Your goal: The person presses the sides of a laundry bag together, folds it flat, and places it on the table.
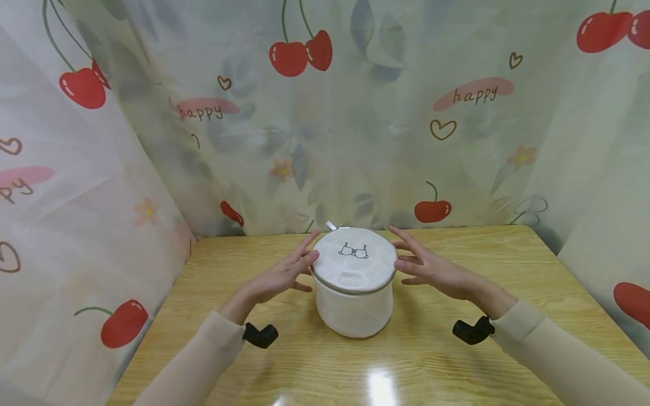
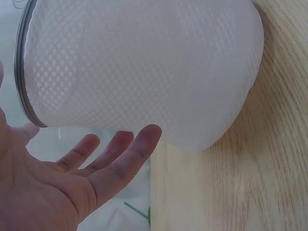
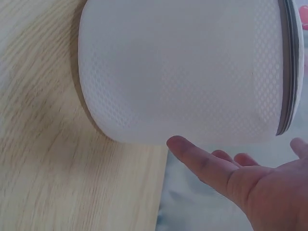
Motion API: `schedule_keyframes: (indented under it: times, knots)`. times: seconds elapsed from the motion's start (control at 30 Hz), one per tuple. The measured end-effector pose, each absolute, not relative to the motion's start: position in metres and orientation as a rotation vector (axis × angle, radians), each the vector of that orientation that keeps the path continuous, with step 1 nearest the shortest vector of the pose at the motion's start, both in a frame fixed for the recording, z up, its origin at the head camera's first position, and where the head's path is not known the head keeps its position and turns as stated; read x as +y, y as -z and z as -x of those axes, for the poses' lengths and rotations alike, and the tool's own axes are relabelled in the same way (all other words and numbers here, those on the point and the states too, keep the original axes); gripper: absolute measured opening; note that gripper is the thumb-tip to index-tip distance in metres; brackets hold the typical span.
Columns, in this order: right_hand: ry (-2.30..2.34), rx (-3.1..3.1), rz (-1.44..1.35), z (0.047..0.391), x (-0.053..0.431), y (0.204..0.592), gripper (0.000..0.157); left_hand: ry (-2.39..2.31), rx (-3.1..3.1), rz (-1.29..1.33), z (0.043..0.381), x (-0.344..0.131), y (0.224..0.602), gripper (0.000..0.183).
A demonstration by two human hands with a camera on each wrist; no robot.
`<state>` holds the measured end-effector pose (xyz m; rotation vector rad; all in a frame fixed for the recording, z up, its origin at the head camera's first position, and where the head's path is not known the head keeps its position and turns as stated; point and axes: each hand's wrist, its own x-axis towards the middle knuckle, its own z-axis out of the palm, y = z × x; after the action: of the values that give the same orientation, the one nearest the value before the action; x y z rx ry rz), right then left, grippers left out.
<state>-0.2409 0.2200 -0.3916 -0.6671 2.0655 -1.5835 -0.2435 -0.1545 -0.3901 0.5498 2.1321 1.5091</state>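
Your left grip (image 1: 283,274) and right grip (image 1: 433,268) are both spread, fingers extended, one on either side of one white mesh bag (image 1: 354,313) standing mid-desk (image 1: 431,372); you cannot tell whether fingertips touch it. Two black devices (image 1: 262,336) sit at your wrists.

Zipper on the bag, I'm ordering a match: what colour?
Grey; the zipper shows best in the right wrist view.
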Motion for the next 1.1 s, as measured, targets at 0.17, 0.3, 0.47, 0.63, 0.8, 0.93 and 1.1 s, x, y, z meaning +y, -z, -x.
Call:
schedule_keyframes:
  times: [0.17,0.3,0.47,0.63,0.8,0.93,1.1]
  knots:
    - [1.595,2.051,0.661,0.238,0.215,0.392,0.079,-1.553,2.092,-0.561,0.241,-0.150,0.392,0.064]
    - [1.605,2.031,0.665,0.237,0.211,0.394,0.079,-1.586,2.064,-0.563,0.240,-0.144,0.396,0.065]
    - [1.624,2.001,0.673,0.237,0.206,0.397,0.082,-1.635,2.060,-0.543,0.239,-0.135,0.403,0.068]
    - [1.650,1.960,0.655,0.236,0.200,0.399,0.080,-1.686,2.059,-0.535,0.238,-0.125,0.408,0.069]
    - [1.700,1.931,0.609,0.236,0.194,0.404,0.079,-1.694,2.068,-0.525,0.238,-0.117,0.412,0.071]
    - [1.764,1.899,0.570,0.237,0.188,0.411,0.083,-1.697,2.062,-0.521,0.237,-0.112,0.415,0.073]
    - [1.851,1.847,0.531,0.238,0.181,0.418,0.088,-1.706,2.058,-0.530,0.236,-0.107,0.420,0.074]
